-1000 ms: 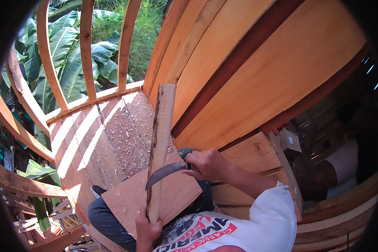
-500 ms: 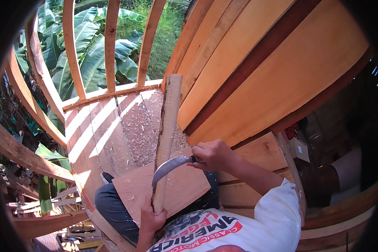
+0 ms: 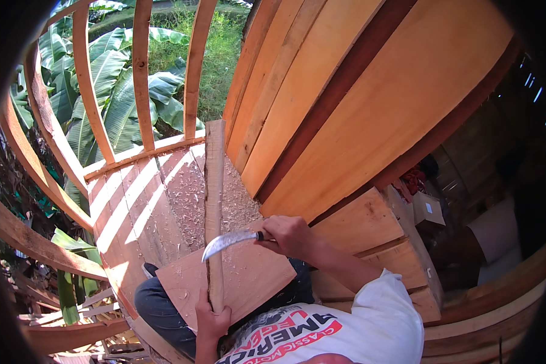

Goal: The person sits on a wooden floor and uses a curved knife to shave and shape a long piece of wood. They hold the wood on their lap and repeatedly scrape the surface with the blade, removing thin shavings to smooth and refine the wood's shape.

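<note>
My left hand (image 3: 212, 316) is closed round the near end of a long wooden stick (image 3: 214, 176), which has a rough, dark edge along its left side. The stick points away from me and crosses a flat wooden board (image 3: 255, 273) lying over my lap. In my right hand (image 3: 290, 235) is the black handle of a curved knife (image 3: 232, 241). Its broad blade reaches left across the stick, just above my left hand, with the tip past the stick's left side. Whether the edge touches the wood I cannot tell.
Shavings (image 3: 191, 206) litter the plank floor (image 3: 136, 227) ahead. Curved wooden ribs (image 3: 142, 79) stand at the left and far side, with banana leaves (image 3: 118, 97) beyond. Large planks (image 3: 370, 121) rise on the right. A box (image 3: 429, 208) sits near another person (image 3: 497, 242) at right.
The stick has swung a little left and stands more upright in view. My right hand and the knife have shifted left and slightly toward the stick's far end. The whole view has moved slightly too.
</note>
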{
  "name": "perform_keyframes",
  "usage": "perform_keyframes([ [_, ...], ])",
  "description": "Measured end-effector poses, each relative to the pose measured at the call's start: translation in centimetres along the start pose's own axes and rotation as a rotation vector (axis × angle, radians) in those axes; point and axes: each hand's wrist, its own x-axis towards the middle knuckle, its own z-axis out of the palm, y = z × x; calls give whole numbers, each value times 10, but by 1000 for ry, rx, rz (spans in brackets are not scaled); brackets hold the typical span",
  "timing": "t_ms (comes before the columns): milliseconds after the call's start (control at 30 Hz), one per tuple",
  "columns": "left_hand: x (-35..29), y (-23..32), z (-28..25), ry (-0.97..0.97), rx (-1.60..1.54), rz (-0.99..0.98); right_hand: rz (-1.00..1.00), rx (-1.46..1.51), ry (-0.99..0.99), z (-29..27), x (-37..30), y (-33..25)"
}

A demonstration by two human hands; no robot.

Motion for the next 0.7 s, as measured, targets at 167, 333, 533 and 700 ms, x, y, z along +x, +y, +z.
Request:
perform_keyframes([
  [167,-1,5,2,-33,18,-22,146,37,139,12,3,16],
  [333,3,-10,5,61,6,140,8,127,133,24,-6,1],
  [533,3,-1,1,6,-23,-94,14,128,118,36,-13,0],
  [700,-2,-7,0,14,16,-84,364,145,196,31,-3,25],
])
